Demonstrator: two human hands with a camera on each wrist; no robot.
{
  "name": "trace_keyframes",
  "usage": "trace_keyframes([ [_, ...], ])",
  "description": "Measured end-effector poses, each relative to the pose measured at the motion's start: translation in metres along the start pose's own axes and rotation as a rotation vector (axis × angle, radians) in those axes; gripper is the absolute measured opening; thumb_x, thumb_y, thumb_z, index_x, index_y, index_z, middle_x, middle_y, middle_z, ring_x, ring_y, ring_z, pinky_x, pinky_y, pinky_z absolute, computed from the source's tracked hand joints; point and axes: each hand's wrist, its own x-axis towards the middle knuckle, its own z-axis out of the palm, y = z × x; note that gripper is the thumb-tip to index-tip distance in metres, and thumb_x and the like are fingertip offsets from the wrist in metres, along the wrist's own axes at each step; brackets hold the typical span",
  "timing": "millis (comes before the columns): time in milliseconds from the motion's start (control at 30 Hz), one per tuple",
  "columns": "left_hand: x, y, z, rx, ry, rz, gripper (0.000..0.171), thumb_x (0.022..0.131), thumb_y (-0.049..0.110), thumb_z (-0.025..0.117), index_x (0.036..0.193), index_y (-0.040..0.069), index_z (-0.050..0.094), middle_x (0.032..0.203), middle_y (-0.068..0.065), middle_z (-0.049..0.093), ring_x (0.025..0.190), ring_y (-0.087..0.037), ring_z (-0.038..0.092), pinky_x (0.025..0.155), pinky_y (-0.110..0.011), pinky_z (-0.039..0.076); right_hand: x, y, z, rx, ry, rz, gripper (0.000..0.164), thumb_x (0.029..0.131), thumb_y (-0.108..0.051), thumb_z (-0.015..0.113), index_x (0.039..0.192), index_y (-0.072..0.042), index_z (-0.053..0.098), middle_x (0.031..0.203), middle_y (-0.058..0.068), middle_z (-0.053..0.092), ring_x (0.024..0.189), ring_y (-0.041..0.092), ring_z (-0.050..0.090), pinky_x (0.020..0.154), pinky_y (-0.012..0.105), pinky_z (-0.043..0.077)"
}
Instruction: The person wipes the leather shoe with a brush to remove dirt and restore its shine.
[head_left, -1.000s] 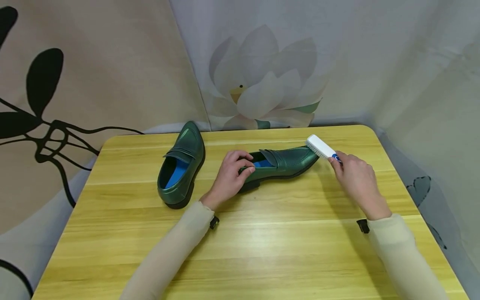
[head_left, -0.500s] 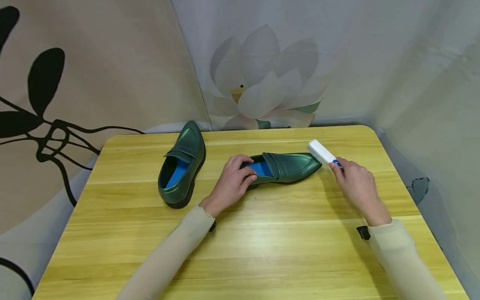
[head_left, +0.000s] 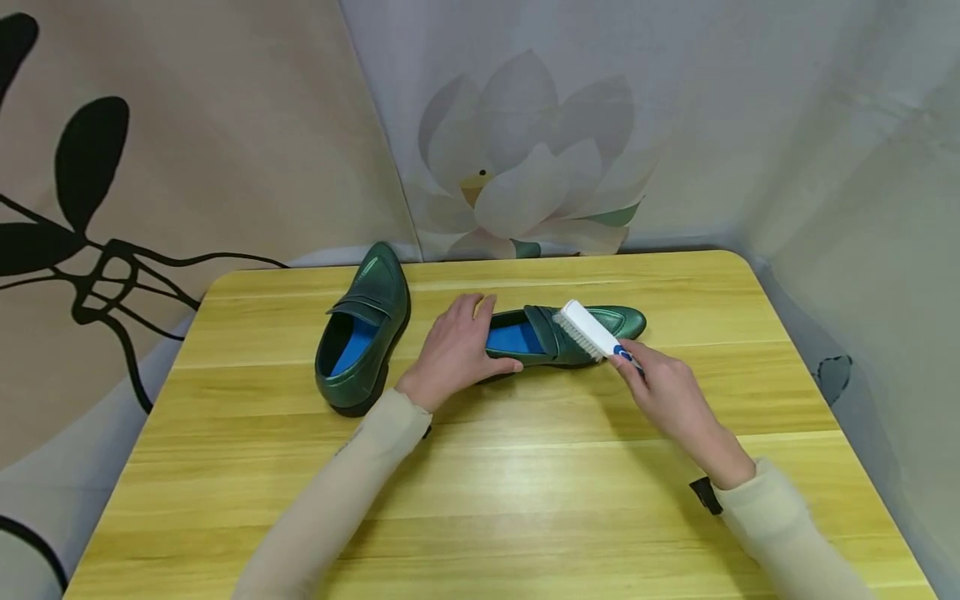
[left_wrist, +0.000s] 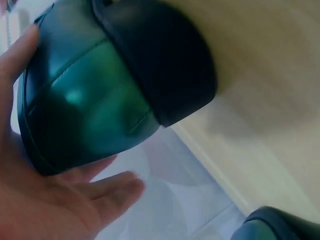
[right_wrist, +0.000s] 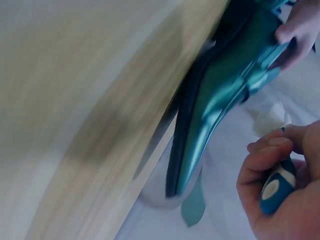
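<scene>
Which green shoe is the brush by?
The right-side loafer, turned sideways: brush near its strap, left hand at its heel. The other loafer, further left, points straight ahead instead.

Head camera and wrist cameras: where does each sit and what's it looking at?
Head: on the head, looking forward and down at the table, green shoe and other shoe; left hand and right hand show.
Left wrist: on that wrist, looking at the green shoe's heel; the left hand shows.
Right wrist: on that wrist, looking at the toe; the right hand gripping the brush shows, and part of the left.
Head and right wrist share both hands.
</scene>
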Motion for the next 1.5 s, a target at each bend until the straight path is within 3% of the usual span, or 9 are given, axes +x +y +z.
trace_keyframes([
  [133,0.005,0.001,-0.004,-0.030,-0.086,-0.047,0.109,0.077,0.068,0.081,0.155,0.003,0.043,0.151,-0.019,0.051,0.132,-0.036,0.054,0.105,-0.053,0.048,-0.004,-0.011,0.006,-0.010,-0.003,-0.003,0.031,0.104,-0.019,0.065,0.124,0.005,0.068,0.077,0.008,0.067,0.061,0.019,0.056,0.054,0.036,0.048],
  [267,0.007,0.001,-0.006,-0.084,-0.142,-0.073,0.098,0.080,0.066,0.080,0.150,0.005,0.051,0.143,-0.015,0.059,0.115,-0.032,0.063,0.096,-0.051,0.054,-0.006,-0.018,0.010,-0.023,-0.011,0.008,0.031,0.104,-0.022,0.066,0.121,0.003,0.069,0.067,0.001,0.055,0.054,0.014,0.046,0.048,0.028,0.037],
  [533,0.008,-0.001,0.001,-0.142,-0.052,-0.103,0.082,0.082,0.063,0.080,0.138,0.006,0.063,0.126,-0.011,0.068,0.097,-0.025,0.063,0.085,-0.044,0.057,0.002,-0.027,0.014,-0.051,-0.040,0.039,0.036,0.105,-0.027,0.064,0.124,0.004,0.068,0.071,0.004,0.062,0.053,0.015,0.048,0.047,0.031,0.037],
  [733,0.011,0.004,0.005,-0.138,-0.011,-0.134,0.083,0.082,0.063,0.080,0.137,0.004,0.062,0.126,-0.013,0.068,0.099,-0.027,0.065,0.086,-0.046,0.058,0.031,-0.037,0.013,-0.080,-0.085,0.083,0.042,0.106,-0.033,0.061,0.122,0.005,0.068,0.078,0.010,0.068,0.054,0.019,0.054,0.048,0.034,0.041],
  [967,0.013,0.010,0.004,-0.141,-0.059,-0.151,0.089,0.082,0.059,0.083,0.142,-0.001,0.056,0.131,-0.017,0.063,0.102,-0.030,0.064,0.090,-0.049,0.057,0.077,-0.043,0.016,-0.125,-0.154,0.115,0.044,0.107,-0.036,0.058,0.119,0.005,0.068,0.070,0.008,0.061,0.053,0.021,0.053,0.046,0.034,0.039],
  [1100,0.013,0.010,0.004,-0.142,-0.072,-0.150,0.090,0.081,0.059,0.083,0.141,-0.002,0.055,0.128,-0.017,0.064,0.097,-0.029,0.064,0.087,-0.048,0.058,0.090,-0.046,0.017,-0.143,-0.207,0.128,0.045,0.107,-0.037,0.056,0.119,0.004,0.067,0.066,0.006,0.055,0.051,0.021,0.050,0.046,0.033,0.036],
  [1267,0.014,0.009,0.004,-0.130,-0.074,-0.159,0.090,0.082,0.062,0.081,0.141,0.000,0.055,0.127,-0.015,0.064,0.099,-0.027,0.063,0.089,-0.046,0.057,0.077,-0.045,0.009,-0.149,-0.218,0.137,0.046,0.107,-0.039,0.057,0.122,0.003,0.068,0.073,0.007,0.062,0.054,0.021,0.053,0.048,0.034,0.039],
  [1500,0.013,0.008,0.004,-0.140,-0.064,-0.165,0.088,0.081,0.062,0.082,0.138,0.000,0.057,0.123,-0.014,0.064,0.096,-0.027,0.061,0.086,-0.045,0.058,0.030,-0.034,-0.007,-0.127,-0.223,0.102,0.043,0.105,-0.035,0.062,0.123,0.003,0.070,0.080,0.009,0.069,0.057,0.018,0.052,0.053,0.033,0.040],
])
